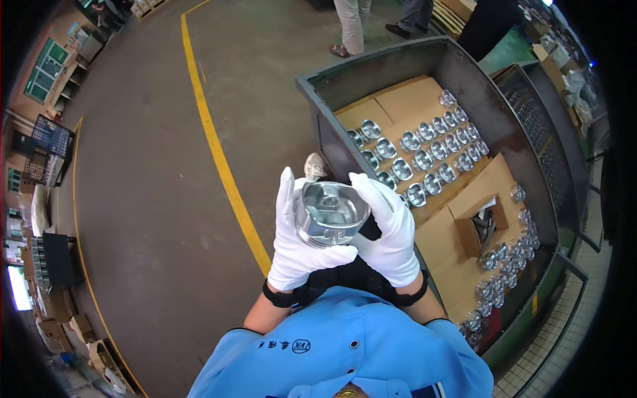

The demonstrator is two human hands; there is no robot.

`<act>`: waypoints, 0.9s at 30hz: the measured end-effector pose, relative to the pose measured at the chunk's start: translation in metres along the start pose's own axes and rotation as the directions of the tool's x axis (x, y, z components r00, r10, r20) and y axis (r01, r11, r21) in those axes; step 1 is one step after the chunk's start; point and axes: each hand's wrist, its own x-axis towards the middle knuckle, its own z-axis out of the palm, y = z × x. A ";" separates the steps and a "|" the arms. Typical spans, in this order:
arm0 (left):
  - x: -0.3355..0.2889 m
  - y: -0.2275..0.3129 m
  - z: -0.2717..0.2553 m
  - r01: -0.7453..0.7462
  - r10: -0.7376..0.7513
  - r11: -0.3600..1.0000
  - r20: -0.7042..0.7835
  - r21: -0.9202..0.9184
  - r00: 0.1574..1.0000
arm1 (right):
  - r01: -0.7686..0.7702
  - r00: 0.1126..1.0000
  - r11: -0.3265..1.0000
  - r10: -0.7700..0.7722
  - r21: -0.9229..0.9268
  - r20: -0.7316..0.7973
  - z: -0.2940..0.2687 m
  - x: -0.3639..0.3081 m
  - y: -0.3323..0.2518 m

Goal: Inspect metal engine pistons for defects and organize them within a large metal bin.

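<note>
A shiny metal engine piston [332,211] is held up in front of me, its hollow side facing up toward my head. My left hand [292,235], in a white glove, grips it along its left side with the thumb across its near edge. From the right, my right hand [391,229], also white-gloved, closes on it with fingertips on the rim. Beside me on the right, many similar pistons [423,160] stand in rows on cardboard inside a large dark metal bin [325,126]. The fingers beneath the piston are partly hidden.
A small open cardboard box [470,237] with dark items sits in the bin, with more pistons [491,288] clustered around it. A second bin [541,113] stands behind. People's legs [352,23] are beyond the far edge. A yellow floor line [215,142] runs on the left.
</note>
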 end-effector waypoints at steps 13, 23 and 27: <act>0.010 -0.003 0.015 0.126 -0.126 0.991 -0.006 -0.047 0.992 | -0.220 0.975 0.971 0.215 0.093 0.062 -0.011 -0.009 -0.001; 0.005 -0.008 0.022 -0.075 0.101 0.917 -0.046 0.391 0.994 | -0.130 0.991 0.991 0.131 -0.035 0.036 -0.009 -0.014 0.014; 0.009 -0.016 0.008 0.119 -0.114 0.991 -0.084 0.061 0.990 | -0.225 0.974 0.971 0.224 0.079 0.021 -0.016 -0.011 0.008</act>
